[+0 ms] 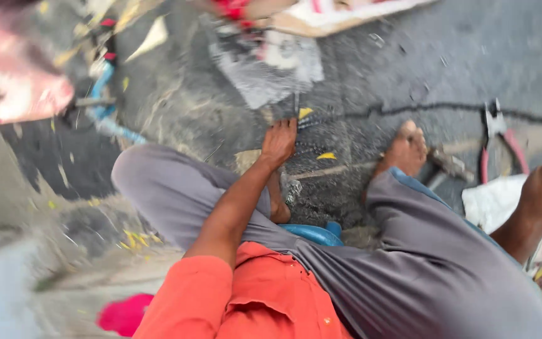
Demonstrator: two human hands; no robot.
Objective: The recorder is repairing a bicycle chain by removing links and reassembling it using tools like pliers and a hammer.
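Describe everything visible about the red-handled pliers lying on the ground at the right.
The red-handled pliers lie flat on the grey ground, at the right of the view. Their dark metal jaws point away from the person, and the two handles, red as if sleeved in plastic, spread apart toward the near side, so the tool looks open. A dark crack or cord crosses the ground near the head. A white cloth sits just below the handle tips; whether it touches them is unclear. No hand holds the pliers.

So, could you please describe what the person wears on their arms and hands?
Both hands are bare, with no gloves. The left hand has an orange shirt sleeve ending near the elbow, leaving the forearm uncovered. The right forearm also shows no sleeve; that hand is out of view.
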